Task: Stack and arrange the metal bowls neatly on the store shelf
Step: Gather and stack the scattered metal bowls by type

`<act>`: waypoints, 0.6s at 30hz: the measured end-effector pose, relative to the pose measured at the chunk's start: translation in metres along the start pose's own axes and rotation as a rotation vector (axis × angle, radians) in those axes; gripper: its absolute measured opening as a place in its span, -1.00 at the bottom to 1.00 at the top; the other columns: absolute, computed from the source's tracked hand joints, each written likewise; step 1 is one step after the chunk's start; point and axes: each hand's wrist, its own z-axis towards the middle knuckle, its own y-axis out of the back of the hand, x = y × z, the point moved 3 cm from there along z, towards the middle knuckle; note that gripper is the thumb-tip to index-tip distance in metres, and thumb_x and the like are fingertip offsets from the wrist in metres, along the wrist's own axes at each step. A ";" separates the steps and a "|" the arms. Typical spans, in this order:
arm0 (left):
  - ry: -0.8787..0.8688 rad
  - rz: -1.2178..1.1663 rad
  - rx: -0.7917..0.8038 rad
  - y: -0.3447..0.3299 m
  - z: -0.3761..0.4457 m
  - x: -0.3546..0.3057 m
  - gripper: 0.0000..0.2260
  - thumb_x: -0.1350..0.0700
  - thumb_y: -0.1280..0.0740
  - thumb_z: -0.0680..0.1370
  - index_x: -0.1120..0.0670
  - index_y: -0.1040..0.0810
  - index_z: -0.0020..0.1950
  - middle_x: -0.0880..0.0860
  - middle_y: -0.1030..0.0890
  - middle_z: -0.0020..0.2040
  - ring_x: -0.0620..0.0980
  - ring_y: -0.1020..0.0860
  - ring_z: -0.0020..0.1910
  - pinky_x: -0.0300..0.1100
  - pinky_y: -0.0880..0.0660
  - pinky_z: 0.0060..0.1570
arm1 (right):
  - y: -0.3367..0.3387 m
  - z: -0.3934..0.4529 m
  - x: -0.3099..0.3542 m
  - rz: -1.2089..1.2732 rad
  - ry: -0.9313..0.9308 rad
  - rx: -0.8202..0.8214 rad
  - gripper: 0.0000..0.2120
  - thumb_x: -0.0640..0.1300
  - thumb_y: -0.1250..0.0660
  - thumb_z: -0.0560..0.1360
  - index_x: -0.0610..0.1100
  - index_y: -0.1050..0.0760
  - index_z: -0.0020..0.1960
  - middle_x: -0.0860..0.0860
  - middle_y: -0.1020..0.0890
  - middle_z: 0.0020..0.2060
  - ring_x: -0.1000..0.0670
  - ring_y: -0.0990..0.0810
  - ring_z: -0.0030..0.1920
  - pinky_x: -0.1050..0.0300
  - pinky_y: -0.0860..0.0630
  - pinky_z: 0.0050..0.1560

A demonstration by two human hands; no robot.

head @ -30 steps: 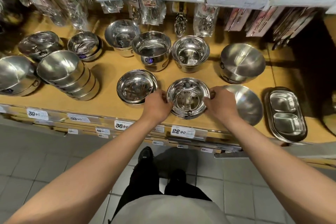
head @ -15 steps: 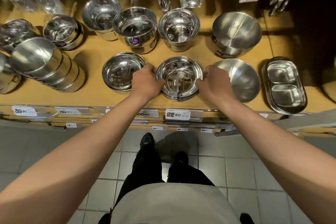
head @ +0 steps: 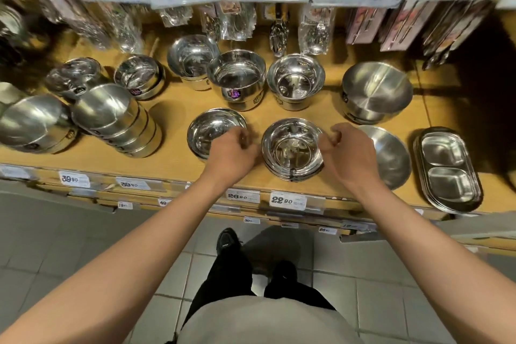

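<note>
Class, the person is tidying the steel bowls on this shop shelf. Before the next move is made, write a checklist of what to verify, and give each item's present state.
1. Front bowl stack sits nested and level on the shelf: ok.
2. Left hand is free of the stack: ok; its fingers are curled beside the rim.
3. Right hand is free of the stack: cannot tell; its curled fingers lie right at the rim.
4. Stack stands apart from the shallow bowl on its left: ok.
5. Tipped bowl stack at the left stands upright: not ok; it lies on its side.
</note>
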 end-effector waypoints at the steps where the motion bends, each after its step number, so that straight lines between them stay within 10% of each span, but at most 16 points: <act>1: 0.004 -0.040 -0.011 0.013 -0.005 0.002 -0.88 0.07 -0.38 0.57 0.05 -0.60 0.08 -0.05 -0.63 -0.14 -0.01 -0.61 -0.14 -0.17 -0.53 -0.17 | 0.004 -0.003 0.008 0.045 0.009 -0.002 -0.68 0.01 -0.29 0.62 -0.20 -0.56 0.21 -0.13 -0.67 0.01 -0.18 -0.59 0.09 0.05 -0.41 0.00; 5: 0.050 -0.215 -0.064 0.066 -0.020 0.015 -0.94 0.13 -0.37 0.59 0.01 -0.63 0.00 -0.02 -0.66 -0.14 0.02 -0.64 -0.11 0.12 -0.63 0.06 | 0.011 -0.017 0.043 0.309 0.046 0.103 -0.73 0.04 -0.32 0.61 -0.09 -0.61 0.19 0.09 -0.65 -0.05 0.00 -0.59 0.02 0.12 -0.43 0.00; 12: 0.057 -0.407 -0.234 0.148 -0.014 0.037 -0.94 0.10 -0.37 0.57 -0.03 -0.62 -0.06 -0.03 -0.62 -0.18 -0.04 -0.60 -0.19 -0.28 -0.54 -0.33 | 0.002 -0.018 0.117 0.342 0.071 0.338 -0.85 0.09 -0.27 0.61 0.09 -0.57 0.08 0.07 -0.67 -0.03 -0.10 -0.68 -0.02 -0.17 -0.62 0.10; 18: 0.094 -0.423 -0.318 0.203 -0.007 0.078 -0.93 0.10 -0.37 0.54 -0.04 -0.65 -0.07 -0.06 -0.68 -0.14 0.02 -0.65 -0.09 -0.07 -0.60 -0.06 | -0.035 -0.015 0.166 0.305 0.091 0.390 -0.88 0.00 -0.27 0.62 0.05 -0.58 0.03 -0.02 -0.68 -0.03 -0.11 -0.65 0.03 -0.20 -0.60 0.17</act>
